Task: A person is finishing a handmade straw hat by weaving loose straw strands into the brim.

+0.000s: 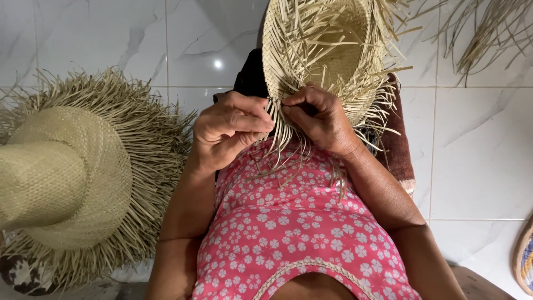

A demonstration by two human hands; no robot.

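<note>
An unfinished woven straw hat (322, 50) is held upside down in front of me, its hollow crown facing me and loose straw strands hanging from its brim. My left hand (230, 130) pinches strands at the brim's near edge. My right hand (322, 119) grips the same edge just to the right, fingertips almost touching the left hand's. Loose straw ends trail down over my pink flowered dress (300, 222).
A second straw hat (72, 172) with a frayed, unwoven brim stands on the left. A bundle of loose straw (488, 33) lies at top right on the white marbled tile floor (477, 155). A dark and brown cloth (397, 144) sits behind the held hat.
</note>
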